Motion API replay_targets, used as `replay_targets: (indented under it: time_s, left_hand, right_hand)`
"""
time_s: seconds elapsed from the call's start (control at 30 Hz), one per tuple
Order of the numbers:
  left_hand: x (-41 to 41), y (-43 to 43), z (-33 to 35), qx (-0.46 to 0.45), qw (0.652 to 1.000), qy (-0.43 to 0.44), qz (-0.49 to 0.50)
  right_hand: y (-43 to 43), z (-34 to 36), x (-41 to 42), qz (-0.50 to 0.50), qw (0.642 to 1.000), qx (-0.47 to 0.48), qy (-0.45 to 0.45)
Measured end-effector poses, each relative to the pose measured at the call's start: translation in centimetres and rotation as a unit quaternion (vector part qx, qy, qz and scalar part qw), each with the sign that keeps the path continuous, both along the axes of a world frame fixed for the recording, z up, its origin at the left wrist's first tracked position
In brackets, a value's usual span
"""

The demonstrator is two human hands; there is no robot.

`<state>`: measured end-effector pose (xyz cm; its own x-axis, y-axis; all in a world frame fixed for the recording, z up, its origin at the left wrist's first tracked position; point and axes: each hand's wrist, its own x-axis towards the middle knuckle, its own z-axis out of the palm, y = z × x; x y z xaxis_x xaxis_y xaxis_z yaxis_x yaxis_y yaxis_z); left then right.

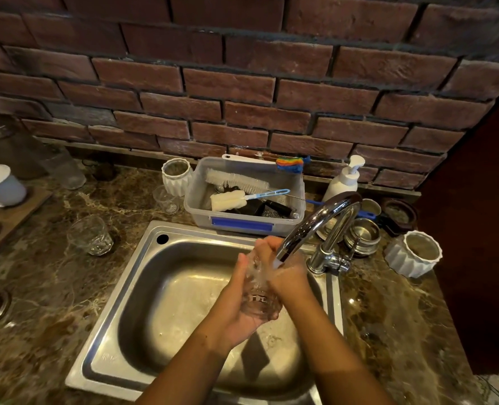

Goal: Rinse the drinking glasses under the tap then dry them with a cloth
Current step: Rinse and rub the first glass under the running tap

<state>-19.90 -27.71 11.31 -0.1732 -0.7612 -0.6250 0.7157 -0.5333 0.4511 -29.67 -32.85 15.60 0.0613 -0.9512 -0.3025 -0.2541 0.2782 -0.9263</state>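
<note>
Water from the tap ran onto a drinking glass held over the sink, the left hand cupping its base and the right hand gripping its upper part.

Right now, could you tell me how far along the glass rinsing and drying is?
Nothing looks finished yet. The left hand and right hand hold one glass under the tap. A second glass waits on the counter; drying remains, no cloth visible.
</note>
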Motion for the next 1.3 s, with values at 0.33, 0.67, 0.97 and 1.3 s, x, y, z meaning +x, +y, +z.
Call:
replay_targets:
  time_s: [0.33,0.67,0.97,1.3]
  left_hand:
    - [-0.4,0.9,0.5,-0.009,0.990,-0.123,-0.069]
    - [-0.1,0.3,0.8,0.037,0.998,-0.047,-0.007]
    - [-0.4,0.3,1.5,0.035,0.999,-0.014,0.000]
    - [-0.1,1.2,0.9,0.029,0.999,-0.008,-0.040]
  right_hand:
    - [0.8,-1.4,-1.1,0.099,0.985,-0.065,0.126]
    - [3.7,-2.8,0.6,0.049,0.990,-0.094,0.090]
    - [0.9,-1.1,-1.0,0.007,0.998,-0.052,-0.029]
    - [0.4,0.4,-0.6,0.026,0.999,0.035,0.028]
